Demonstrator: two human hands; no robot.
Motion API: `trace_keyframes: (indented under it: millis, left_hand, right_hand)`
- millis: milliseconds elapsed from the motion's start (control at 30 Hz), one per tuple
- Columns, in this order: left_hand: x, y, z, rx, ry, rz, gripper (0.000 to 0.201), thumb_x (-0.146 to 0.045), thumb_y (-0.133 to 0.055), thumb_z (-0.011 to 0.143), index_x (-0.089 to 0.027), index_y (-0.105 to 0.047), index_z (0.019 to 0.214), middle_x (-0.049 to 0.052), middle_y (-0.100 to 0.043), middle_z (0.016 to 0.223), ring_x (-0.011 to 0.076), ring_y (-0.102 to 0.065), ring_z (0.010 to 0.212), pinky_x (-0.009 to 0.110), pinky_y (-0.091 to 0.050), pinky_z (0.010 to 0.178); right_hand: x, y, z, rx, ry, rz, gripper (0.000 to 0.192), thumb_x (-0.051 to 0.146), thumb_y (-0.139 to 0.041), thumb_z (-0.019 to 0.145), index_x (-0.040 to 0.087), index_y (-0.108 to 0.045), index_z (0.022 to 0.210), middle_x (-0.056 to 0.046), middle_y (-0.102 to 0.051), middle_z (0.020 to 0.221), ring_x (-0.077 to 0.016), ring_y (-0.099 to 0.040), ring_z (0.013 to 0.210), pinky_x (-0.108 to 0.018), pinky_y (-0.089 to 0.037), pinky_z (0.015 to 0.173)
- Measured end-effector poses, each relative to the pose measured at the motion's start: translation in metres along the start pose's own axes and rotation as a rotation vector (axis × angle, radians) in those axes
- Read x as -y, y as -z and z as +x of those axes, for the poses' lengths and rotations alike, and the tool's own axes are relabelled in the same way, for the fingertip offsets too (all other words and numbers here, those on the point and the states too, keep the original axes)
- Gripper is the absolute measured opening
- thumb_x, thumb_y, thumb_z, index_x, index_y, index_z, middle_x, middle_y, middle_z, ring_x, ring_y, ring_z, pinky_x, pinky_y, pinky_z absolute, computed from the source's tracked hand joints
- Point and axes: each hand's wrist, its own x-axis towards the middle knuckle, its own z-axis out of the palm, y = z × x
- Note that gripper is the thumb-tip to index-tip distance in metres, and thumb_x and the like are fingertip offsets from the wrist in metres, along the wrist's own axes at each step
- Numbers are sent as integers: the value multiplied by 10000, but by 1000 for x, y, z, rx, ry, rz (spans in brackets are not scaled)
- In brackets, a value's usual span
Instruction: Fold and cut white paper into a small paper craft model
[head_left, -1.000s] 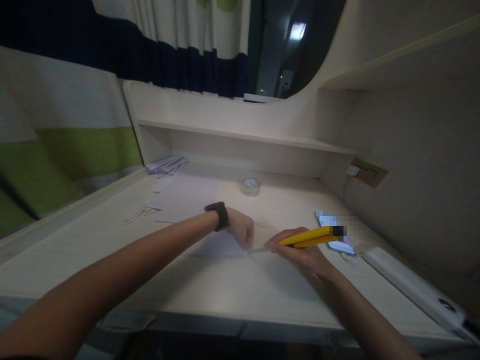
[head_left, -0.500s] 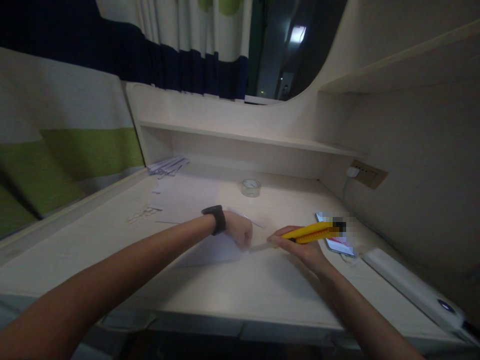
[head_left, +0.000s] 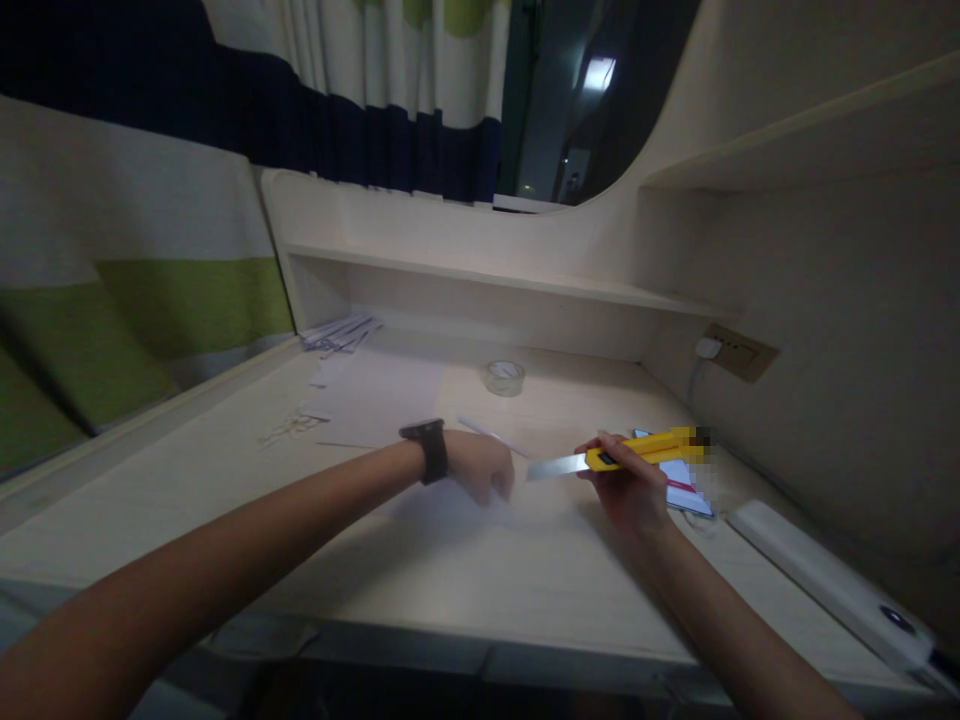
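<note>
Change: since the earlier frames the right hand has lifted off the bench, raising the yellow utility knife so its blade hangs clear of the surface; the left hand has barely shifted
Right hand: centre right of the frame; fingers wrapped round the knife's yellow handle, thumb side toward the blade
Knife: held above the bench; long axis close to level across the picture, handle end to the right, bare blade pointing left toward the left hand; a blurred patch hides the handle's far end
Left hand: middle of the frame, black watch on the wrist; fingers curled under and pressed down on a white sheet of paper; whether they pinch an edge of it I cannot tell
Key relation: blade tip lies just right of the left knuckles, near but apart; the sheet sits below and left of the blade; the left hand is on the sheet, the right hand over its right edge
Around: a thin white strip lies just behind the left hand; a roll of clear tape stands further back; a phone lies under the knife's handle end; paper scraps at centre left; a white power strip at lower right
</note>
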Motion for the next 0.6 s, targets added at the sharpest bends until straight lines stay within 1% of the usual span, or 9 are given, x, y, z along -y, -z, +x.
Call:
trace_keyframes:
  millis: [133,200,233,300,367,400,500,567,600]
  left_hand:
    - [-14,-12,-12,-190,-23,196,278,-94,-608,635,-214,-692,871,17,-704,851,174,-615,753,265,-427,663]
    - [-25,-20,-17,-253,-50,322,233,-84,-596,645,-220,-693,808,20,-700,784,177,-608,724,314,-426,744]
    - [-32,-25,-19,-279,-57,395,190,-80,-594,650,-215,-689,743,22,-689,718,181,-604,705,359,-409,807]
    - [-46,-35,-22,-358,-101,548,143,-89,-584,681,-198,-667,638,35,-658,639,182,-588,673,447,-336,924]
    - [-59,-44,-23,-463,-117,668,162,-93,-584,697,-185,-643,578,37,-626,581,174,-565,648,489,-235,1008]
    - [-66,-47,-22,-497,-134,709,177,-95,-584,706,-188,-636,564,31,-607,550,173,-553,645,499,-192,1032]
    - [-78,-52,-20,-529,-190,748,220,-114,-581,726,-209,-617,531,8,-567,500,177,-523,656,495,-119,1068]
    - [-81,-52,-20,-528,-237,744,211,-132,-589,723,-220,-617,533,8,-575,527,182,-514,697,465,-134,1071]
    - [-81,-52,-21,-525,-263,735,191,-145,-599,718,-221,-622,544,14,-593,568,186,-513,732,450,-166,1061]
  right_hand:
    - [0,4,6,-100,-22,97,79,205,-725,620,165,-663,647,-12,-633,651,-159,-641,629,-203,-543,424]
    - [-2,6,8,-119,-40,92,75,199,-721,624,168,-662,658,-9,-637,659,-162,-647,638,-201,-546,427]
    - [-4,6,9,-121,-45,83,73,200,-717,629,169,-661,665,-7,-641,660,-161,-649,640,-199,-547,428]
    - [-6,8,11,-118,-44,68,69,203,-710,642,173,-659,678,-4,-653,667,-155,-651,639,-192,-546,434]
    - [-7,9,12,-123,-42,62,63,205,-702,655,176,-652,678,-2,-664,666,-144,-648,615,-187,-545,442]
    - [-7,9,12,-132,-41,68,62,203,-701,657,179,-647,676,1,-667,660,-140,-647,605,-186,-546,447]
    - [-4,12,14,-163,-38,129,74,189,-702,652,189,-635,683,16,-665,637,-135,-650,602,-187,-549,462]
    - [0,14,16,-158,-20,152,76,187,-697,659,199,-627,687,25,-663,634,-130,-649,594,-190,-549,470]
    - [1,16,16,-151,-5,152,72,191,-692,667,203,-623,687,27,-663,634,-126,-647,585,-190,-548,472]
